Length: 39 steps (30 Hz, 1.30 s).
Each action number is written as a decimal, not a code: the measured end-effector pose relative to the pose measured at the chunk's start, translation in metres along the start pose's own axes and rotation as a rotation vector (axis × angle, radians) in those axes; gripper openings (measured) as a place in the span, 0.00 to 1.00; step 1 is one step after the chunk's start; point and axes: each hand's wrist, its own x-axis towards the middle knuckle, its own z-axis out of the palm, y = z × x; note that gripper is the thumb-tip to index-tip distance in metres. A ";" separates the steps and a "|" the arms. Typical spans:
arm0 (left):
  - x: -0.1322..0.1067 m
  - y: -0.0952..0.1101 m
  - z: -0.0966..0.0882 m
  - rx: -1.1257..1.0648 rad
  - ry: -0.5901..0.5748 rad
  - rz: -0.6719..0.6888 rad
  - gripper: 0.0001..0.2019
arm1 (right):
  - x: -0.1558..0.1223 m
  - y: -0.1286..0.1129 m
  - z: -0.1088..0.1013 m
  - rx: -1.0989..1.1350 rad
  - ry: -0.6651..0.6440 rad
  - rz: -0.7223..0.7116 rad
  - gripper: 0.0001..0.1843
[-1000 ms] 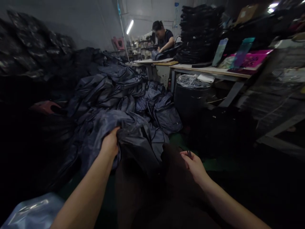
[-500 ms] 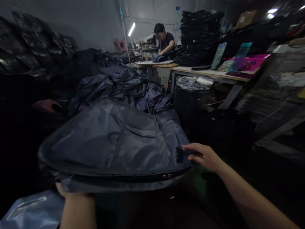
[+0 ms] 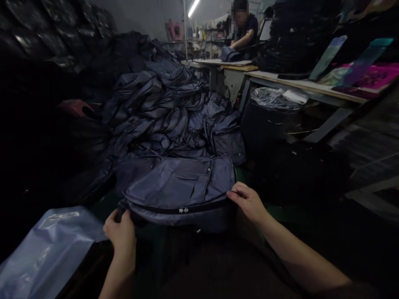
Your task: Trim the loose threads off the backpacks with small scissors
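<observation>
A dark blue backpack (image 3: 168, 187) lies on its side in front of me, its front panel facing up. Two silver zipper pulls (image 3: 183, 210) sit together on the black zipper along its near edge. My left hand (image 3: 121, 227) pinches the bag at its left end, thumb and fingers curled on dark fabric. At the other end, my right hand (image 3: 247, 200) grips the right edge near the zipper, fingers closed. A shiny pale plastic sheet (image 3: 59, 241) lies close to the left hand.
A large heap of similar dark blue bags (image 3: 174, 95) lies beyond. A person (image 3: 245, 31) works at a table (image 3: 215, 62) at the back. Right of the heap stands a black bin (image 3: 264, 124) topped with clear plastic. A pink basket (image 3: 380, 77) rests on the right table.
The backpack has moved down and away from me and now lies lower, before the heap. My left hand has come out from under it to its left end. The view has tilted down.
</observation>
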 end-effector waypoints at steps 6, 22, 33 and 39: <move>-0.021 0.087 0.007 0.013 -0.442 0.589 0.15 | 0.016 -0.022 0.016 0.201 0.020 -0.011 0.17; -0.025 0.112 0.038 0.333 -0.591 0.599 0.05 | 0.015 -0.020 0.019 0.296 0.081 0.076 0.17; 0.026 0.055 0.012 0.495 -0.419 0.615 0.23 | 0.007 0.001 -0.011 0.146 0.025 -0.042 0.17; -0.016 0.105 0.042 0.422 -0.617 0.994 0.11 | -0.008 -0.008 -0.037 -0.455 -0.076 -0.164 0.08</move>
